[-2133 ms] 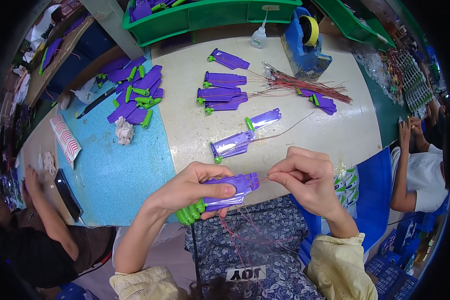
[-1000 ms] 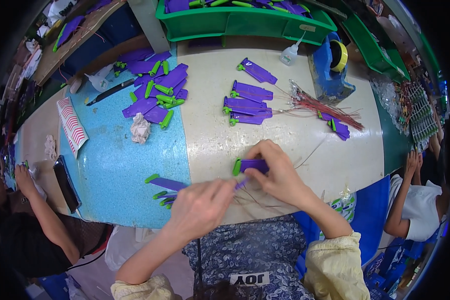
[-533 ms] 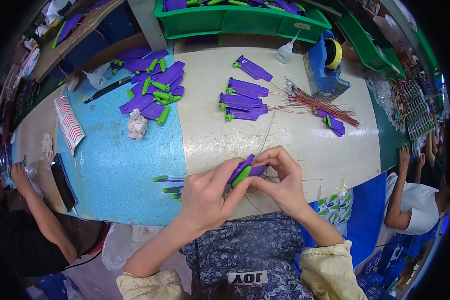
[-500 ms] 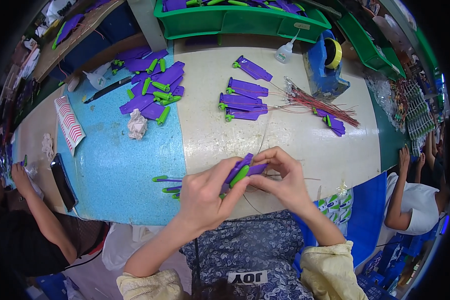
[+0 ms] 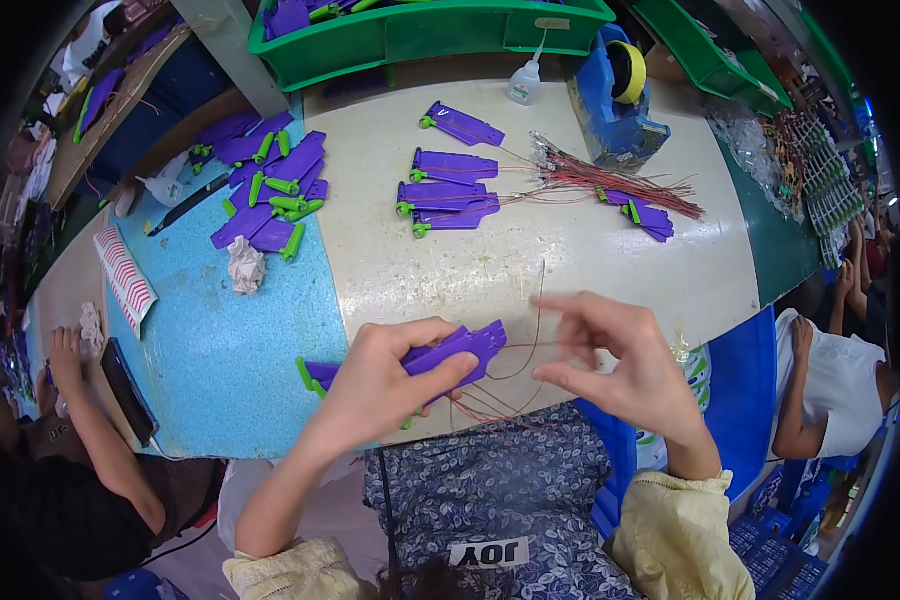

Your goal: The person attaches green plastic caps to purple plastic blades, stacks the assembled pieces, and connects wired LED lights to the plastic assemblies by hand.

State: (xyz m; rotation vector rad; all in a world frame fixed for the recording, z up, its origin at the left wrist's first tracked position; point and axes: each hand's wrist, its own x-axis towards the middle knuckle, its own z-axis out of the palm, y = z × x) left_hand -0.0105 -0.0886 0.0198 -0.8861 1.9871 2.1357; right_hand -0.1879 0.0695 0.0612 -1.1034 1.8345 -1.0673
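Observation:
My left hand [image 5: 385, 375] is closed on a flat purple plastic piece [image 5: 485, 343], its thumb pressed on top. My right hand [image 5: 620, 355] is just right of it, fingers apart and partly blurred, with nothing visible in its grip. Between the two hands a thin wire [image 5: 541, 325] curves up past my right fingertips; whether they touch it I cannot tell. More thin reddish wires [image 5: 490, 408] trail below the held piece. Left of my left hand, purple parts with green ends [image 5: 308, 375] lie partly hidden under it.
Several purple pieces with green knobs [image 5: 455, 190] and red wires [image 5: 620, 185] lie ahead. A purple-green pile [image 5: 270, 195] and crumpled paper [image 5: 246, 265] are left. Behind stand a green bin [image 5: 430, 40], glue bottle [image 5: 524, 82] and tape dispenser [image 5: 620, 120]. Co-workers sit on both sides.
My right hand has let go of the purple piece and moved right, its fingers spreading. The piece has turned in my left hand, and the green part on it no longer shows.

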